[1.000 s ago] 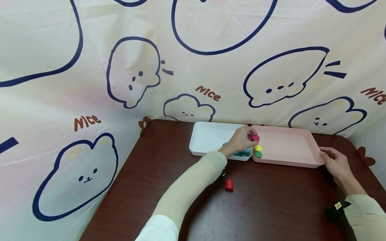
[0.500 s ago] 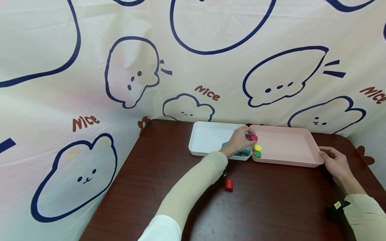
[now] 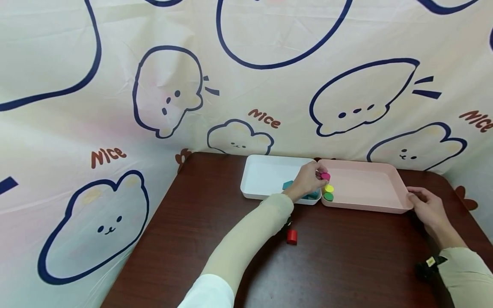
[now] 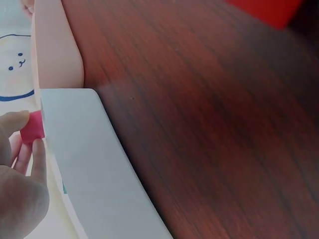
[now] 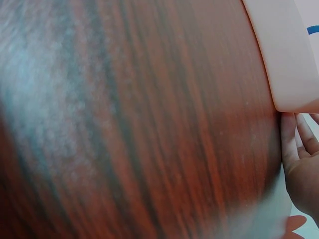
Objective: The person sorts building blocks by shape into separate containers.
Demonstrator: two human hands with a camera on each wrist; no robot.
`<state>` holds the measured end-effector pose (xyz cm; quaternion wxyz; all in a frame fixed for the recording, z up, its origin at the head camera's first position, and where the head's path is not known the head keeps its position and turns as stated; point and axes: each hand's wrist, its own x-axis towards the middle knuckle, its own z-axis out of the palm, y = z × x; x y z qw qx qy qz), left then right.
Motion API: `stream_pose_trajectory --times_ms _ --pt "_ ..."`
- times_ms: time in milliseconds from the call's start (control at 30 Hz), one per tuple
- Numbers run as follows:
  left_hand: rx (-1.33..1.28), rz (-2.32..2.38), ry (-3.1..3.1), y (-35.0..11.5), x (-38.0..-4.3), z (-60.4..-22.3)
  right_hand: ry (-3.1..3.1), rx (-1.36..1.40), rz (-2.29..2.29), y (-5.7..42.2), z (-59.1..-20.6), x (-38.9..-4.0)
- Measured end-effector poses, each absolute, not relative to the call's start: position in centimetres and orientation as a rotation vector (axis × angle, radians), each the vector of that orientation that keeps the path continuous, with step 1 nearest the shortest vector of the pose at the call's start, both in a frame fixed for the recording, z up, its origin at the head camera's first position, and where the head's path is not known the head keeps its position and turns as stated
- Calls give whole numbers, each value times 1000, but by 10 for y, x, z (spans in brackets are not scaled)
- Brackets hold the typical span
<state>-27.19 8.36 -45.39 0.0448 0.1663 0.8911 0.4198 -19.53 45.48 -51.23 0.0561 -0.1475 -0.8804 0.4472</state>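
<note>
My left hand (image 3: 308, 178) reaches across the white tray and pinches a small pink round block (image 3: 325, 176) between thumb and fingertips, at the left end of the pink tray (image 3: 369, 207). In the left wrist view, the pink block (image 4: 33, 128) sits between the thumb and the fingers. A yellow round block (image 3: 329, 188) and a green round block (image 3: 328, 196) line up below it, along that tray's left wall. My right hand (image 3: 431, 209) touches the pink tray's right end near its front corner, with fairly straight fingers, as the right wrist view also shows.
The white tray (image 3: 262, 175) stands against the pink tray's left end. Teal blocks (image 3: 287, 185) lie in it, partly hidden by my left hand and forearm. A red cylinder (image 3: 292, 237) stands on the dark wooden table (image 3: 346, 256). A printed cloth (image 3: 289, 94) hangs behind.
My left hand and the pink block shift only slightly at the tray's left end. The right hand keeps its place.
</note>
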Motion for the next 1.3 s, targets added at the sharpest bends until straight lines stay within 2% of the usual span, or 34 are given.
stream_pose_trajectory --times_ms 400,1300 --pt "616 1254 2736 80 -274 -459 -2646 -377 1405 456 -511 -192" --pt "591 1129 2815 84 -273 -458 -2653 -401 1378 454 -512 -193"
